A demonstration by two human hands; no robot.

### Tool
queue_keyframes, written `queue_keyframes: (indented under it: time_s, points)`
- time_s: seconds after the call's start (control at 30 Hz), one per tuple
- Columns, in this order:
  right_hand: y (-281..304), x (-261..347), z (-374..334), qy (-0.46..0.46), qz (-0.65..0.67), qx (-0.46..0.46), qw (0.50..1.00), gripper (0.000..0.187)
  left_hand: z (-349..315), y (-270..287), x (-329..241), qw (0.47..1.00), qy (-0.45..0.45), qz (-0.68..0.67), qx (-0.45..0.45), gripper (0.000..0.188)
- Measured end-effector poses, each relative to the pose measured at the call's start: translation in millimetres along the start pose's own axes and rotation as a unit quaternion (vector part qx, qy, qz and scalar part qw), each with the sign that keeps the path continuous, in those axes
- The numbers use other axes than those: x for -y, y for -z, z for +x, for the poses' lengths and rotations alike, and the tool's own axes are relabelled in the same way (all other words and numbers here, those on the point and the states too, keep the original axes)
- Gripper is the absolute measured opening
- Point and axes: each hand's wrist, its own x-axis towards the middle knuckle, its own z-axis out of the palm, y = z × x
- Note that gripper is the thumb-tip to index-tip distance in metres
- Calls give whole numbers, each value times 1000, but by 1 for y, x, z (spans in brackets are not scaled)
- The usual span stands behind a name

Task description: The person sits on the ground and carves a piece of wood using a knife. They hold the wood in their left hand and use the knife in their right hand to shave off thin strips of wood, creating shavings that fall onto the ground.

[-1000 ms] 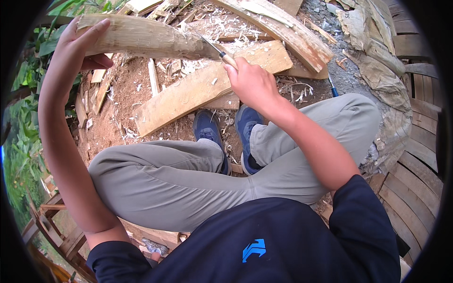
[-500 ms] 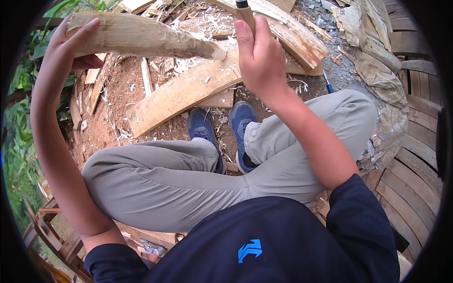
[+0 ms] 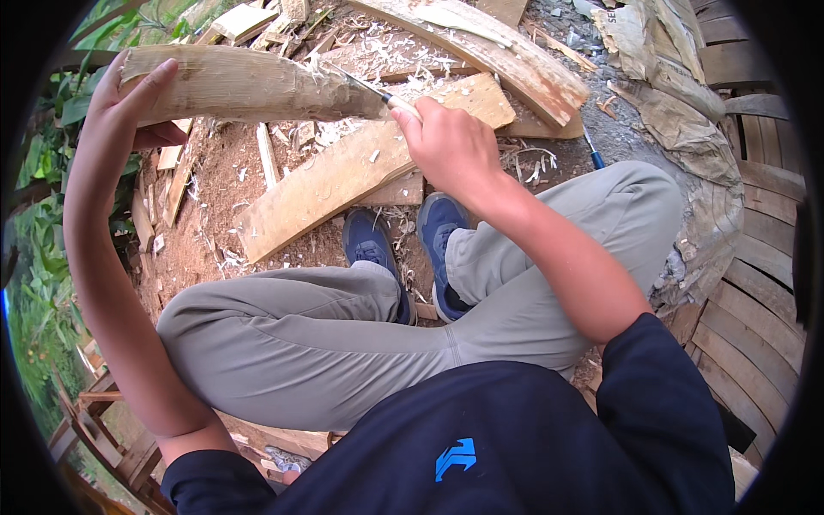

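A curved, pale, debarked piece of wood is raised at the upper left, with my left hand closed round its thick left end, thumb on top. My right hand is closed round the wooden handle of a knife near the wood's narrow right end. The knife's thin blade points up and left and lies against or just over the wood's rough end; exact contact cannot be made out. Below that end is a flat plank lying at a slant on the ground.
A thick log slab lies beyond the plank, among shavings and offcuts. To the right are a blue-handled tool, crumpled sacking and a slatted wooden structure. My blue shoes stand close to the plank. Green plants border the left.
My right hand has swung down and left, bringing the knife from upright to the wood's narrow end. My left hand and the wood have dropped slightly in the picture.
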Motion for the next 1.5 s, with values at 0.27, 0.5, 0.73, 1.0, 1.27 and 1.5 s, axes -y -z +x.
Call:
queue_keyframes:
  time_s: [0.27, 0.5, 0.73, 1.0, 1.27, 1.5]
  points:
    - [-18, 4, -5, -18, 48, 33, 998, 37, -11, 1, -4, 1000, 11, -10, -16, 68]
    - [13, 32, -2, -19, 153, -41, 987, 40, -15, 8, -5, 999, 27, -9, -19, 96]
    - [35, 27, 10, -35, 260, -61, 963, 38, -17, 6, -12, 1000, 10, -23, -15, 79]
    - [43, 27, 5, -5, 139, -37, 990, 38, -5, 2, -1, 1000, -5, -7, -9, 53]
    - [-1, 4, 2, -42, 57, -14, 997, 37, -13, -7, -8, 999, -3, -29, -42, 82]
    - [24, 17, -1, -78, 103, 77, 989, 40, -5, -2, -3, 998, -46, -52, -11, 81]
